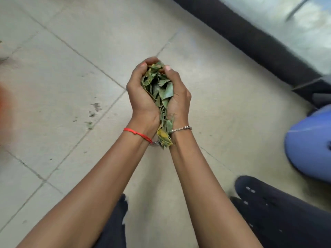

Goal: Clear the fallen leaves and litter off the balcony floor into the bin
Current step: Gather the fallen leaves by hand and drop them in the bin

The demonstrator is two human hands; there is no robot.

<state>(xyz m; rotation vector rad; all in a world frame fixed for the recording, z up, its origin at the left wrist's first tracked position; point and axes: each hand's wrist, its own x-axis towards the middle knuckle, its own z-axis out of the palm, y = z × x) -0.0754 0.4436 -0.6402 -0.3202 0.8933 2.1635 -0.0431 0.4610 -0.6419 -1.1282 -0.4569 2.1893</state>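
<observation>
leaves [160, 90] | cupped between left hand [141, 97] and right hand [179, 99]

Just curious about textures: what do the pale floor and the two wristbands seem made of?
The pale grey tiled floor looks like matt ceramic or stone: grout lines, stains. The thin red wristband looks like knotted thread. The thin silver bracelet looks like polished metal chain: it glints.
</observation>
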